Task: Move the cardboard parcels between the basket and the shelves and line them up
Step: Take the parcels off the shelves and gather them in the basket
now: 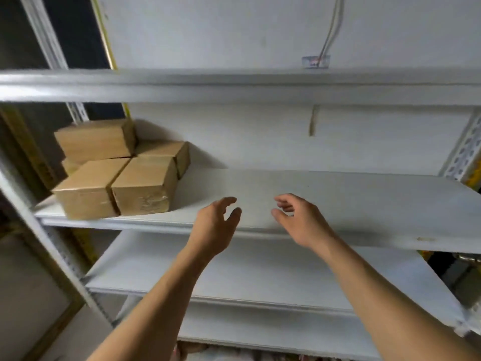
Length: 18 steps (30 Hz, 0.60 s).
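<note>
Parcels (117, 175) clustered shelf-left; left hand (217, 225), right hand (299, 220) spread, empty.

1. Light is soft, even and cool; the white shelf (325, 199) and the back wall (234, 29) read bright without glare.
2. The corner at 10 o'clock and the edge at 3 o'clock fall dark.
3. The cardboard parcels (117, 173) throw faint shadows toward 2 o'clock on the wall.
4. Everything is slightly smeared; both hands look soft-edged.
5. Wide-angle distortion bows the shelf edges and uprights near the frame's borders.
</note>
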Available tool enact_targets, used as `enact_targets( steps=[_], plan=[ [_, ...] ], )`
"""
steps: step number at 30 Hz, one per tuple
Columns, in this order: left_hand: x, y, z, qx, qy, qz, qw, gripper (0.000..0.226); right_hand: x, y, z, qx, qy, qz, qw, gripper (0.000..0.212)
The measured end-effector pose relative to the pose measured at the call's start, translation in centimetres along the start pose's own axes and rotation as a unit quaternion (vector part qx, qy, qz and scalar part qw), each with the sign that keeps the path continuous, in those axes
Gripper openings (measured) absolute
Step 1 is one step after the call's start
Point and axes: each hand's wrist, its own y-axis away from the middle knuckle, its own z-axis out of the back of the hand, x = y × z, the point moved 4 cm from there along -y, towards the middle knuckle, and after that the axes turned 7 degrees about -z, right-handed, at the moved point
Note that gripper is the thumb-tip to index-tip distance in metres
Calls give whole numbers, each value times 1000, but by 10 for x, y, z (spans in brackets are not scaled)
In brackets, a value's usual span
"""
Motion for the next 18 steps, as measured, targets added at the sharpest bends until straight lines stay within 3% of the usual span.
enact_targets(
  steps=[11,18],
  plan=[
    [145,-9,135,-156,-77,66,982,38,134,-85,-175,115,-63,72,989,42],
    [190,-22,152,-212,-92,142,963,61,171,-117,-229,153,-82,49,984,68]
  ],
)
